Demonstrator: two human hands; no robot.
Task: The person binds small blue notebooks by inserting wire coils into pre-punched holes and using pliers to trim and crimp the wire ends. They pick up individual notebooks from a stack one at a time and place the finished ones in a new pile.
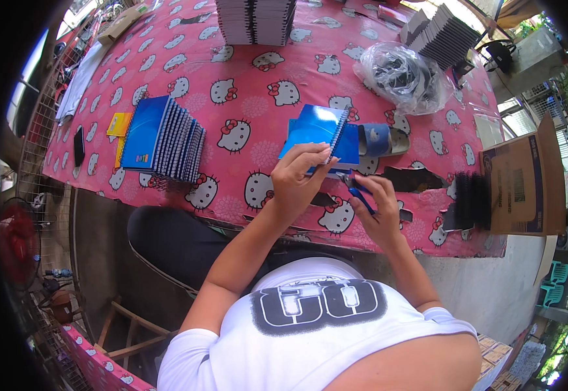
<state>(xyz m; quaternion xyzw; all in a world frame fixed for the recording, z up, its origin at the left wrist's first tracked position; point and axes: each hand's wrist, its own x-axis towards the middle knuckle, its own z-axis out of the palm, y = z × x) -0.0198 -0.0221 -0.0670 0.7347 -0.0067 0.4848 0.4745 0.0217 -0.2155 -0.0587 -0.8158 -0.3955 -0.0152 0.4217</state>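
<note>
My left hand (299,177) grips the near edge of a blue spiral-bound notebook (316,127) and holds it tilted up over the pink patterned tablecloth (245,98). My right hand (380,208) holds small blue-handled pliers (357,192) at the notebook's lower corner, near the end of the wire spiral. A second blue notebook (348,148) lies flat under the raised one.
A leaning stack of blue spiral notebooks (167,138) stands at left beside yellow booklets (118,124) and a dark phone (79,144). A clear bag of black coils (404,77), grey paper stacks (256,21), a tape roll (378,139) and a cardboard box with black binding combs (515,186) surround the work spot.
</note>
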